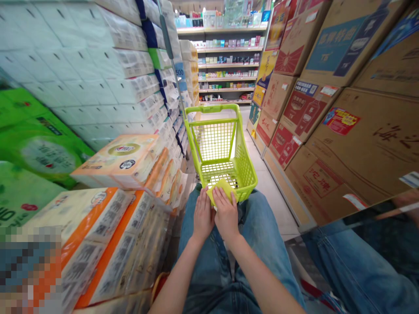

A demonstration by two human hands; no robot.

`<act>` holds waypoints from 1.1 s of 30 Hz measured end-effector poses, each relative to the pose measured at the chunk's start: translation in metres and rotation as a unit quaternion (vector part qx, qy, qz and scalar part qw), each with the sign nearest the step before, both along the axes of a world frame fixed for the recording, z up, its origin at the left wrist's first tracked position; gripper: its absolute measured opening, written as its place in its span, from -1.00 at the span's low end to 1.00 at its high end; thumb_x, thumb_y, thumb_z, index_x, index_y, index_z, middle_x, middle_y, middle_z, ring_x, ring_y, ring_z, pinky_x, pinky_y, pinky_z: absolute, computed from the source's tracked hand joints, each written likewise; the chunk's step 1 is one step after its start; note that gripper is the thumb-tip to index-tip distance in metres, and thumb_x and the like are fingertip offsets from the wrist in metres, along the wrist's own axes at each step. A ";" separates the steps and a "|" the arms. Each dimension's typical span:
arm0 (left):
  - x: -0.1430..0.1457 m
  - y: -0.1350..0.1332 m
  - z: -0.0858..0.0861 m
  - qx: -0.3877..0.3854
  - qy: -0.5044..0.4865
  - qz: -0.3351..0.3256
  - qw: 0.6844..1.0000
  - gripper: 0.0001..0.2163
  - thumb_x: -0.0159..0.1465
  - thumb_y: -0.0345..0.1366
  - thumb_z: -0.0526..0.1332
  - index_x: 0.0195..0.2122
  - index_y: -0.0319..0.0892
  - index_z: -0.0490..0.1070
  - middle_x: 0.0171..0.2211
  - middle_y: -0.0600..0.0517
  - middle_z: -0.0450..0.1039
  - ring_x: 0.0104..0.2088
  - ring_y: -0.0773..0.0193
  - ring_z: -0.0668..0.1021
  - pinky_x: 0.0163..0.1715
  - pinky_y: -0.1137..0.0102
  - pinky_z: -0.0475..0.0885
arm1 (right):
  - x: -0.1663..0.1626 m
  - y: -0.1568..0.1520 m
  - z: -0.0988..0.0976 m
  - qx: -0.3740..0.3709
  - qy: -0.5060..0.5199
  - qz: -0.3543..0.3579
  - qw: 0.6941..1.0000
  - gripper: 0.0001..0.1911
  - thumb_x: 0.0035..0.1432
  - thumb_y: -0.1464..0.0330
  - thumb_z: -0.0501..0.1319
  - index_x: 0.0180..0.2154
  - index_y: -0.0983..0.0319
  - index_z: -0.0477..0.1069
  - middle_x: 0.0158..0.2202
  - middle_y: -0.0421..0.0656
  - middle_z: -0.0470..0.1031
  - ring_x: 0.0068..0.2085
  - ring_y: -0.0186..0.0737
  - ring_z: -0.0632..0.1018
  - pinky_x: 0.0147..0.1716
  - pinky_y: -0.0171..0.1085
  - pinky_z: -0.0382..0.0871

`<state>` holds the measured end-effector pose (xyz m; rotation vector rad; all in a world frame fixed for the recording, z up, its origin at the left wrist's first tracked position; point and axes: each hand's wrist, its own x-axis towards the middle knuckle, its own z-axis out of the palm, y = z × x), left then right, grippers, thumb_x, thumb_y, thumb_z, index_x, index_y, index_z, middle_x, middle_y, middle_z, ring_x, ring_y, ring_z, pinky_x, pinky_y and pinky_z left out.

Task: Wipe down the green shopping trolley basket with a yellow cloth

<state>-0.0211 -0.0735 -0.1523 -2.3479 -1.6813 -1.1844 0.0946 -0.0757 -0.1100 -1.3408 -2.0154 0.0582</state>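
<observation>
A lime-green plastic shopping basket [216,162] on a rolling frame stands between my knees, its grid walls and floor showing. Over its near rim lies a folded yellow cloth [224,185]. My right hand [226,213] holds this cloth against the rim, fingers laid across its top. Beside it, my left hand [203,215] grips the cloth's left edge, with the fingers close together and pointing forward. The thumbs and the underside of the cloth are mostly hidden.
On the left, white tissue packs [81,78] are stacked high, with orange-and-white packs [119,152] nearer me. Cardboard cartons [363,126] wall the right side. Beyond the tiled aisle [271,192] stand shelves [229,65] of small goods. Another person's jeans-clad leg [363,261] appears at lower right.
</observation>
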 end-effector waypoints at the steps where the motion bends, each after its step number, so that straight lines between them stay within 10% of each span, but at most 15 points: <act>1: 0.000 0.000 0.000 -0.002 0.002 0.000 1.000 -0.31 0.27 -0.51 0.01 0.41 -0.17 -0.21 0.40 -0.18 -0.04 0.40 0.05 -0.01 0.30 -0.02 0.14 | 0.001 0.000 0.001 -0.001 0.000 0.010 1.000 -0.35 0.13 0.63 -0.02 0.25 0.24 0.23 0.26 -0.12 0.33 0.31 -0.26 0.26 0.37 -0.07 -0.34; 13: 0.004 0.000 0.003 0.000 -0.003 0.009 1.000 -0.27 0.25 -0.54 0.01 0.41 -0.17 -0.26 0.40 -0.15 -0.04 0.40 0.04 0.00 0.32 -0.01 0.11 | 0.109 0.026 -0.004 0.012 0.003 -0.129 0.992 -0.28 0.03 0.65 -0.04 0.22 0.16 0.27 0.23 -0.12 0.37 0.27 -0.19 0.34 0.33 0.12 -0.18; 24: 0.000 0.000 -0.001 -0.004 -0.009 -0.002 1.000 -0.34 0.30 -0.46 0.03 0.41 -0.19 -0.19 0.39 -0.19 -0.03 0.41 0.05 -0.01 0.31 -0.02 0.13 | -0.001 0.001 0.003 -0.003 -0.001 0.005 1.000 -0.34 0.11 0.64 -0.03 0.25 0.28 0.24 0.26 -0.10 0.32 0.32 -0.26 0.26 0.37 -0.09 -0.36; 33: 0.004 -0.002 0.002 -0.006 -0.003 0.014 1.000 -0.27 0.25 -0.54 0.01 0.41 -0.17 -0.27 0.40 -0.14 -0.05 0.40 0.06 0.00 0.32 0.00 0.11 | 0.082 0.012 0.003 0.009 -0.032 -0.037 0.999 -0.25 0.04 0.66 -0.04 0.26 0.17 0.22 0.23 -0.10 0.37 0.28 -0.23 0.32 0.35 0.07 -0.30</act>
